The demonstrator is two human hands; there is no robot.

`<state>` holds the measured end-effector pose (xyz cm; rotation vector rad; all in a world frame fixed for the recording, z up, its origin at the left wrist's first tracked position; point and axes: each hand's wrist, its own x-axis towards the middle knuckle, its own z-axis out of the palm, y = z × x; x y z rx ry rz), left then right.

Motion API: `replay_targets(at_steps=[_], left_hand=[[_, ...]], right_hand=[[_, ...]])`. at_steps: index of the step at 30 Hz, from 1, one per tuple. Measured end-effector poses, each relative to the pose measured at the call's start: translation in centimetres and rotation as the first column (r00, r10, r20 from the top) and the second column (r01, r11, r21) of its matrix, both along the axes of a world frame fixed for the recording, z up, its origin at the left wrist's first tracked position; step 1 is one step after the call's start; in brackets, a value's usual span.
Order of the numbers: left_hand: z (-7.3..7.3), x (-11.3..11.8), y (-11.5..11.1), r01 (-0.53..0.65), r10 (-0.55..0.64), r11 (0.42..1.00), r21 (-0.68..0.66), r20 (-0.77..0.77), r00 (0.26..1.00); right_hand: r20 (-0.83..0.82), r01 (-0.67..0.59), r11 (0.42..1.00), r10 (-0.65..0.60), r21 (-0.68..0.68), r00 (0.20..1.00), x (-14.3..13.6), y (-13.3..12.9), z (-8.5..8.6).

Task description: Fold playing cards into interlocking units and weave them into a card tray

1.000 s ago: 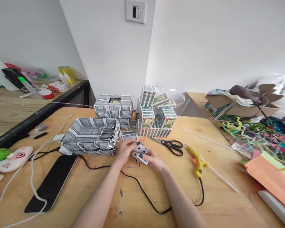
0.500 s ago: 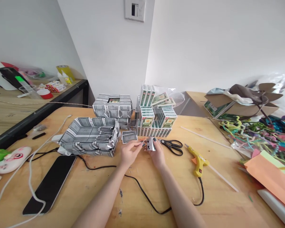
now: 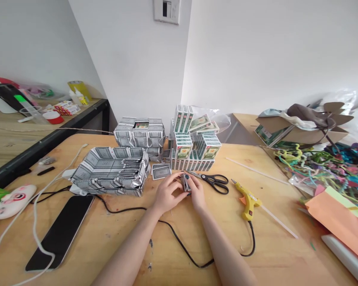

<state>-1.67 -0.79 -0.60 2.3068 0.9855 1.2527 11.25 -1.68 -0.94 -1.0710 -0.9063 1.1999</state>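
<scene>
Between my two hands is a small playing card piece (image 3: 185, 183), seen partly edge-on and largely covered by fingers. My left hand (image 3: 167, 192) pinches it from the left, with thumb and fingertips curled around it. From the other side my right hand (image 3: 197, 192) grips it, dark-nailed thumb on top. Just beyond the left fingers lie loose playing cards (image 3: 161, 171), backs up. To the left stands an open tray made of folded cards (image 3: 98, 183), with a row of folded cards packed in its right end. Black-handled scissors (image 3: 217, 183) lie right of my right hand.
A yellow glue gun (image 3: 250, 204) with a cable rests at right, near glue sticks (image 3: 279, 221). Behind are stacked card boxes (image 3: 183, 153) and a folded-card structure (image 3: 140, 133). A phone (image 3: 61, 232) lies at left; pipe cleaners (image 3: 322, 171) crowd the right edge.
My left fingers have moved right and closed around the card piece in my right hand. The piece has turned from face-on to nearly edge-on. The view has shifted slightly.
</scene>
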Motion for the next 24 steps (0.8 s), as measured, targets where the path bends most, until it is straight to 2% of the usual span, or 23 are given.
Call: replay_targets(at_steps=[5, 9, 12, 16, 24], left_hand=[[0.1, -0.2, 0.1, -0.041, 0.041, 0.999, -0.011, 0.016, 0.999], [-0.2, -0.2, 0.2, -0.079, 0.079, 0.997, -0.025, 0.015, 0.997], [-0.5, -0.1, 0.2, -0.066, 0.066, 0.997, -0.029, -0.010, 0.998], [-0.8, 0.0, 0.2, -0.038, 0.037, 0.999, -0.029, -0.019, 0.999], [-0.7, -0.1, 0.3, -0.061, 0.060, 0.997, -0.047, -0.009, 0.998]], right_hand=[[0.036, -0.007, 1.000, 0.007, -0.002, 0.999, 0.1, 0.0, -0.3], [-0.020, 0.054, 0.997, -0.055, -0.046, 0.998, 0.1, 0.1, -0.7], [-0.045, 0.077, 0.996, -0.079, -0.047, 0.996, 0.1, 0.1, -0.8], [-0.012, 0.070, 0.997, -0.070, -0.011, 0.997, -0.1, 0.1, -0.5], [0.039, 0.038, 0.999, -0.038, -0.010, 0.999, -0.1, 0.1, -0.2]])
